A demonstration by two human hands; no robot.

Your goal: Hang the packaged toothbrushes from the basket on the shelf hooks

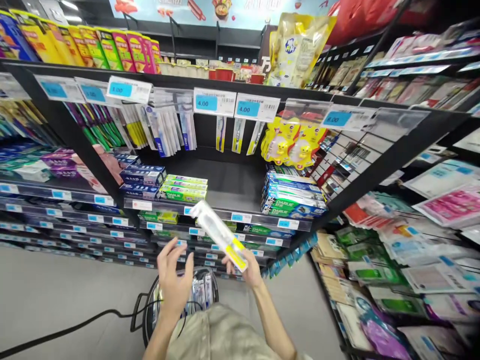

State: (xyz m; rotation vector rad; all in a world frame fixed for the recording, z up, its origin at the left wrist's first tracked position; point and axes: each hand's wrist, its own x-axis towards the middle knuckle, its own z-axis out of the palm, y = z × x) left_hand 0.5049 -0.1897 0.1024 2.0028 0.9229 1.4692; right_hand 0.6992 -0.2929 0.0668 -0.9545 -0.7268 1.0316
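My right hand is closed on the lower end of a toothbrush pack, white and clear with a yellow strip, tilted up to the left in front of the shelves. My left hand is beside it, fingers spread and holding nothing, above a black basket that holds several more packs. Hanging toothbrush packs and yellow character packs fill the pegs under blue price tags.
Toothpaste boxes, green and blue, lie stacked on the shelf in front of me. Racks of packaged goods line the right side. A black cord runs across the grey floor at left.
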